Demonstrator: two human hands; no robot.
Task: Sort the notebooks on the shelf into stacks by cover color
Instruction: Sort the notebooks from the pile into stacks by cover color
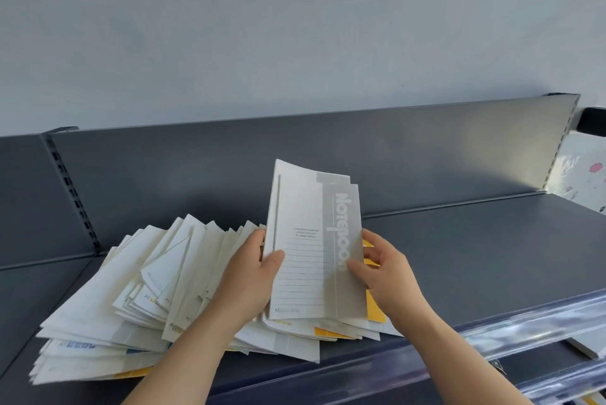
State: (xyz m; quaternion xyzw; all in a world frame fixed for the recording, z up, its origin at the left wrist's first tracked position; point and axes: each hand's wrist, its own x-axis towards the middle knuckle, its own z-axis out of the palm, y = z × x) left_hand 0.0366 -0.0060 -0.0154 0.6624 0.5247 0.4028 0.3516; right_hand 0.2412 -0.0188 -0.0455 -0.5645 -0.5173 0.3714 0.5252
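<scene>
Single head view looks forward and down, close over the shelf (459, 240)

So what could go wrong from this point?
The grey notebooks pinched between the left hand and right hand are offset, so one could slip out. The loose pile fans out toward the front edge of the shelf; a nudge might send some off. Yellow covers lie half buried and may be missed.

You hold the grey notebooks (314, 240) upright, slightly fanned, between your left hand (252, 276) and right hand (387, 270). The loose pile (131, 299), mostly pale covers with some yellow and blue showing, sprawls along the shelf (475, 257) front edge, left of centre.
</scene>
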